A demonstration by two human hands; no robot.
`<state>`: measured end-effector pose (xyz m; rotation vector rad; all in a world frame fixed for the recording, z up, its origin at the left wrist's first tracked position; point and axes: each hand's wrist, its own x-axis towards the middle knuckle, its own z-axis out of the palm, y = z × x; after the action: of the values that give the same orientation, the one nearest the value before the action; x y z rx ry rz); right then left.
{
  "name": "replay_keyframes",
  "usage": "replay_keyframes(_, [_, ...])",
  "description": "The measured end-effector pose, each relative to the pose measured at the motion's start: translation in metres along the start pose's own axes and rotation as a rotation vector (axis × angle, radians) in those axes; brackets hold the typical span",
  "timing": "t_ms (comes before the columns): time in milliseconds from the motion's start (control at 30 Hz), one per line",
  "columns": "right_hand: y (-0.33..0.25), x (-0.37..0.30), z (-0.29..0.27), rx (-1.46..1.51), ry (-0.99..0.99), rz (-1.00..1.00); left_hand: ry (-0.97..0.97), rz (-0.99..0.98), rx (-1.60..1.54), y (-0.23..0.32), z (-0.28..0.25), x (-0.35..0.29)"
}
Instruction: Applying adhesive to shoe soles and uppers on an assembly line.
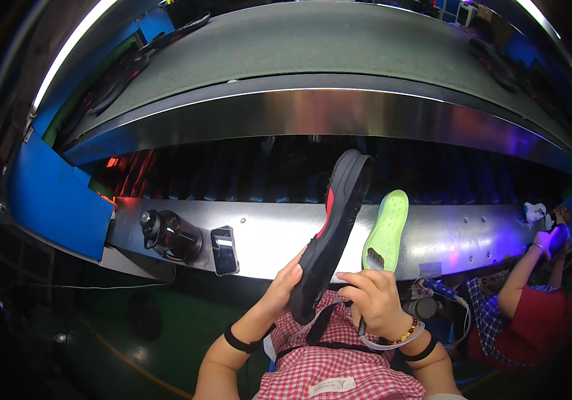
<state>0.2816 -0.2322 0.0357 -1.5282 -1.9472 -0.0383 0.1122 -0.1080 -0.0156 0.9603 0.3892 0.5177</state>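
Observation:
My left hand (286,288) grips a black shoe sole (336,227) near its lower end. The sole is tilted up, with a red patch on its left side, and its far end reaches over the metal ledge. Closed around the thin dark handle of a brush is my right hand (376,301), beside the sole's lower part. The brush's dark bristles (375,259) show above my fingers, over the near end of a lime-green sole piece (388,227) with small holes. A clear tube (392,346) loops under my right wrist.
On the metal ledge (279,223) stand a dark bottle (171,235) and a phone (224,251), left. A green conveyor belt (312,43) lies beyond, carrying dark soles (120,80) at the left. Right, a co-worker in a red top (539,327) holds a dark piece.

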Motion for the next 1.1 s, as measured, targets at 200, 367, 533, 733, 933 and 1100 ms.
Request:
replay_keyframes(200, [-0.010, -0.002, 0.014, 0.006, -0.007, -0.056, -0.041, 0.004, -0.056, -0.001, 0.002, 0.004])
replay_keyframes(367, [-0.015, 0.001, 0.018, -0.003, -0.034, -0.094, -0.005, 0.009, -0.073, -0.003, 0.005, 0.005])
replay_keyframes(533, [-0.019, 0.001, 0.026, -0.004, -0.096, -0.143, 0.057, 0.017, -0.077, -0.003, 0.009, 0.007])
replay_keyframes(733, [-0.021, 0.002, 0.020, 0.002, -0.122, -0.156, 0.104, 0.052, -0.037, -0.005, 0.006, 0.006])
replay_keyframes(933, [-0.022, -0.005, 0.018, 0.001, -0.142, -0.169, 0.133, 0.006, -0.007, -0.016, 0.003, 0.005])
replay_keyframes(1100, [-0.016, -0.010, 0.010, -0.013, -0.142, -0.218, 0.106, 0.001, -0.103, -0.014, 0.002, 0.008])
